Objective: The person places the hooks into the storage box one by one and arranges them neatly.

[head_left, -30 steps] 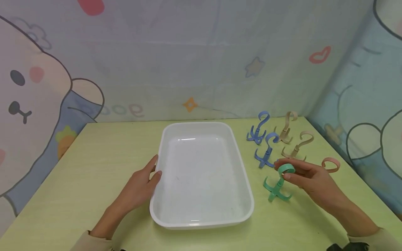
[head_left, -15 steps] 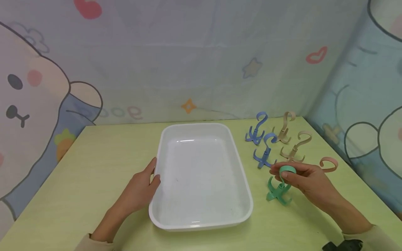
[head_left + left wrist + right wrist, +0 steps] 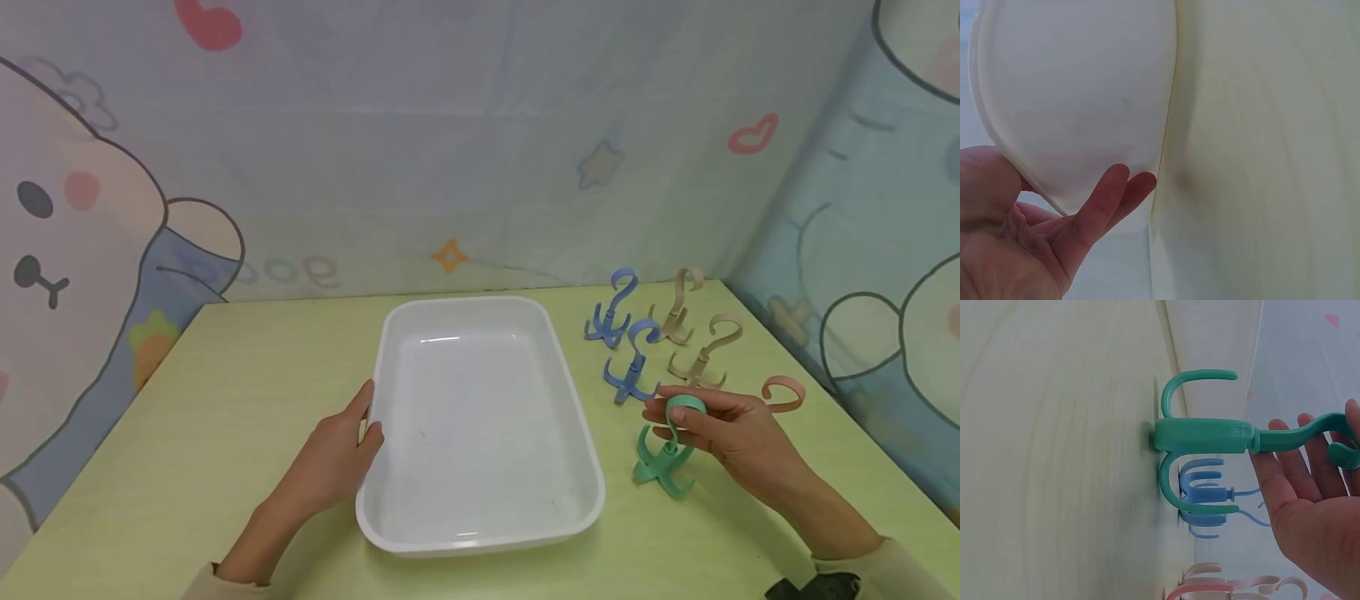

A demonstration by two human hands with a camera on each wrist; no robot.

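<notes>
A white rectangular tray [image 3: 590, 450] lies in the middle of the table. My left hand [image 3: 330, 462] holds its left side, thumb at the rim and fingers against the outer wall [image 3: 1085, 125]. Right of the tray is a green swivel hanging hook [image 3: 665, 468] with several upturned prongs. My right hand [image 3: 738, 429] grips its curved top between thumb and fingers. In the right wrist view the green hook [image 3: 1204, 435] stands upright with its base close to the tabletop; I cannot tell whether it touches.
Behind the right hand stand two blue hooks [image 3: 633, 372] and two beige hooks [image 3: 699, 365]. A pink hook [image 3: 786, 407] is partly hidden by that hand. A patterned cloth backdrop [image 3: 510, 200] borders the table [image 3: 247, 383] at the back and right.
The green hook has turned about its upright axis, so its prongs point differently. My right hand has shifted slightly left with its thumb on the hook's curve. The left hand stays at the tray.
</notes>
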